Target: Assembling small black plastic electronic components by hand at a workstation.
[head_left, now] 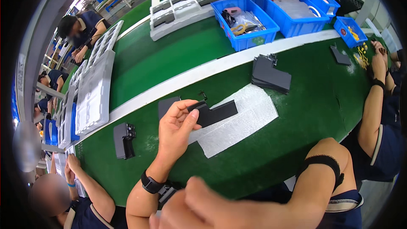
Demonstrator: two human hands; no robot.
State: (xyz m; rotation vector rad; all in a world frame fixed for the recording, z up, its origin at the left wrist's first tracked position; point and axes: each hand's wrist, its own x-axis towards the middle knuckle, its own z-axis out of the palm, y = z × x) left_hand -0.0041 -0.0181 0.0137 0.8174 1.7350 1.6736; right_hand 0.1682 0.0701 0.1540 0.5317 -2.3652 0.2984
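- Right hand: blurred, nearest; grip cannot be told.
- Left hand: thumb and fingers pinching a black plate by its left end.
- The black plate: over a white sheet — long axis left to right, free end pointing right, slightly away.
- Dark stack: by the sheet's far edge.
- Blue bin: farther off.

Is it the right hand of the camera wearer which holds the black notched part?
No, the left hand pinches the black notched part, while the blurred right hand is lower in the picture, apart from it.
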